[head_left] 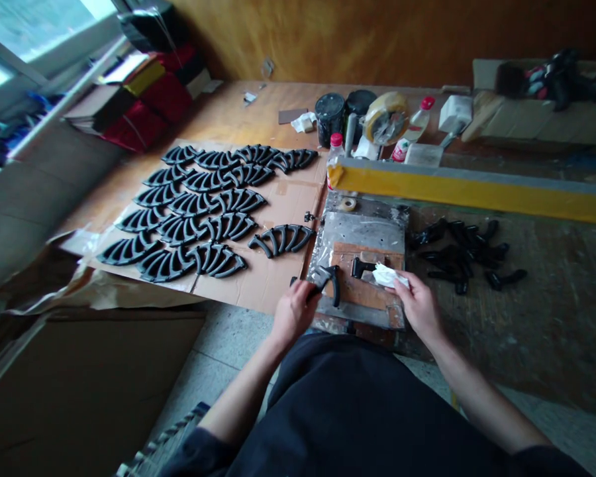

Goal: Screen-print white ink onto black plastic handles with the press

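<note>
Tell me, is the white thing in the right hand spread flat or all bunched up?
Bunched up. The white wad looks small and crumpled, pinched in the fingers of the right hand.

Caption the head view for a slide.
Left hand gripping a black part, right hand a white cloth, beside rows of curved black pieces.

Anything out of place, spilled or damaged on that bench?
A small black item lies alone near the right edge of the cardboard, apart from the rows of curved black parts. The black pieces farther right lie jumbled, perhaps intentionally. No clear spill or damage.
</note>
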Demonstrator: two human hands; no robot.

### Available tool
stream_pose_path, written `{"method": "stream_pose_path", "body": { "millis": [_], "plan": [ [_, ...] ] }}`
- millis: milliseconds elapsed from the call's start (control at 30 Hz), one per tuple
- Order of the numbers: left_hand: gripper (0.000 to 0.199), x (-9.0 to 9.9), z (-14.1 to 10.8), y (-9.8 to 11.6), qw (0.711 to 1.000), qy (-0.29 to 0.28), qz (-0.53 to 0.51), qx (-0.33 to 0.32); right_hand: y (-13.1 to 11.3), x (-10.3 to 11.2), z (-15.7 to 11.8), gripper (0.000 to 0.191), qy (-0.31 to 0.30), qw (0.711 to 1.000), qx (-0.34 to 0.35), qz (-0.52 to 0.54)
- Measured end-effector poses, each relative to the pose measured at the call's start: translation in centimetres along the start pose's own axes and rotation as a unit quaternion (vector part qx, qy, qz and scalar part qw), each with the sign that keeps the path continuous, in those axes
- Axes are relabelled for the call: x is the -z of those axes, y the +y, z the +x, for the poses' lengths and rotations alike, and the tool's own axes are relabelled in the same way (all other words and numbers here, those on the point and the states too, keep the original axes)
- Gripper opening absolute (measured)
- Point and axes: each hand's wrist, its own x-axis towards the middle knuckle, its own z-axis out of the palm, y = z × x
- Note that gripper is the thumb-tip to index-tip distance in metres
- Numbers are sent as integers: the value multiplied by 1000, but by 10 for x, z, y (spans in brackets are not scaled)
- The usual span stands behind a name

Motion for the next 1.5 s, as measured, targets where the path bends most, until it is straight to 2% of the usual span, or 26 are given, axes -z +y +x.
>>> {"method": "stream_pose_path", "body": {
  "millis": [33, 100, 167, 233, 367, 500, 633, 833, 1000, 1233, 1400, 1500],
  "plan": [
    [18, -6, -11, 16, 998, -36, 3, -42, 1, -1, -3, 29, -21, 997, 37, -63],
    [18, -23, -27, 42, 991, -100, 32, -86, 1, -4, -8, 31, -76, 977, 120, -158],
    [17, -41, -34, 56, 984, -134, 69, -93, 3, -10, -12, 38, -122, 952, 203, -195],
    [17, -54, -34, 60, 981, -145, 96, -87, 8, -16, -15, 44, -166, 926, 266, -211],
    [16, -61, -32, 60, 979, -150, 121, -74, 25, -25, -19, 49, -271, 874, 306, -264],
    [15, -58, -35, 65, 981, -146, 123, -45, 32, -14, -27, 51, -302, 857, 302, -287],
    [14, -57, -35, 69, 981, -146, 123, -34, 27, 1, -29, 52, -321, 851, 294, -293],
    [15, -58, -33, 70, 981, -146, 127, -26, 22, -12, -14, 50, -319, 843, 291, -321],
    [15, -57, -32, 71, 979, -157, 125, -21, 27, -1, -20, 54, -318, 840, 295, -326],
    [14, -58, -30, 70, 980, -159, 113, -27, 25, -9, -17, 54, -306, 861, 270, -302],
    [13, -52, -30, 71, 986, -143, 84, -25, 7, 21, -15, 45, -342, 876, 222, -256],
    [15, -45, -30, 65, 995, -93, 35, -27, -4, 40, -5, 32, -296, 929, 115, -192]
  ]
}}
